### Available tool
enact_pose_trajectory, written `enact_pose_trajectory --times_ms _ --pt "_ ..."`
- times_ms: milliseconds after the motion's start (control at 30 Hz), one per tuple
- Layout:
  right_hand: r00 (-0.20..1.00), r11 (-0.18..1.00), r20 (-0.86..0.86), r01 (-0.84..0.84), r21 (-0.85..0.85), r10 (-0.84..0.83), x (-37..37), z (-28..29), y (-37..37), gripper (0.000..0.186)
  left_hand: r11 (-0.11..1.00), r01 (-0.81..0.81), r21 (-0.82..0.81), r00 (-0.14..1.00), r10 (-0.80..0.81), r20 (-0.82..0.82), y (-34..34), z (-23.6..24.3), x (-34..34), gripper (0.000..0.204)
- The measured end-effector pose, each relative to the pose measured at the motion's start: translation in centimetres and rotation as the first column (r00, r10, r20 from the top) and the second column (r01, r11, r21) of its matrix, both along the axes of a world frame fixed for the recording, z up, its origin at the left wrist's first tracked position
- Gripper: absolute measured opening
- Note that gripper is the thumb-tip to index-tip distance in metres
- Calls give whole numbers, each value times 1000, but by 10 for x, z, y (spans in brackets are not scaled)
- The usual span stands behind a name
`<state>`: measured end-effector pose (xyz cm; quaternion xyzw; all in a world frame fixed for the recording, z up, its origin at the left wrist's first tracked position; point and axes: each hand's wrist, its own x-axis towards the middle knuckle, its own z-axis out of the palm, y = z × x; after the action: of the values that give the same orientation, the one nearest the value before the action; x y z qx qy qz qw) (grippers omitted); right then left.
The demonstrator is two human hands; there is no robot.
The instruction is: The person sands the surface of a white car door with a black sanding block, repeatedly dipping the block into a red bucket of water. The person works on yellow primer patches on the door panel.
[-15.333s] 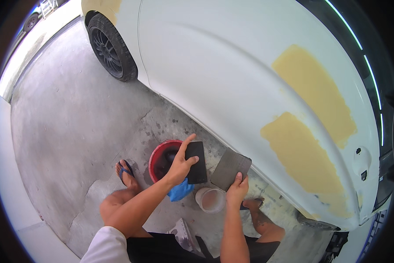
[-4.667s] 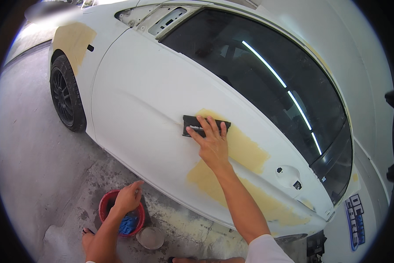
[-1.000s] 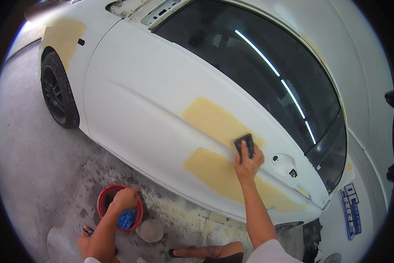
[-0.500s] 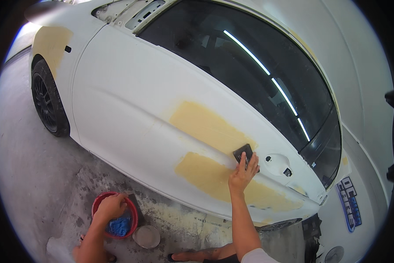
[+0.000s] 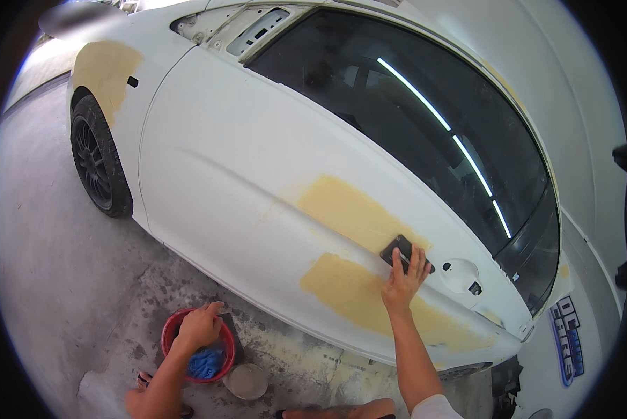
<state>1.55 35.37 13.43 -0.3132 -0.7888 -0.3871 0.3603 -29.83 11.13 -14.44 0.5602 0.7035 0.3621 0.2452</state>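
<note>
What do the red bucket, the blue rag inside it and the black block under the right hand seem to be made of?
Red bucket: probably plastic, its rim smooth and evenly coloured. Blue rag: likely fabric, matte, with soft folds. Black block: perhaps rubber or foam, dark and dull; uncertain.

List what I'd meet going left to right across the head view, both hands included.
Black wheel, left hand, small round tub, right hand on a black block, door-handle recess, blue-and-black sign.
</note>
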Motion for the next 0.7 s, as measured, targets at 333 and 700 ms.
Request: enact_pose_trajectory --times_ms 333,700 --pt "998 1000 52 -22 16 21 -20 3 7 59 987 133 -89 990 -137 -39 12 -9 24 45" --pt "952 994 289 -87 -71 104 -80 21 -12 67 999 -16 37 999 18 -51 9 -9 -7 41"
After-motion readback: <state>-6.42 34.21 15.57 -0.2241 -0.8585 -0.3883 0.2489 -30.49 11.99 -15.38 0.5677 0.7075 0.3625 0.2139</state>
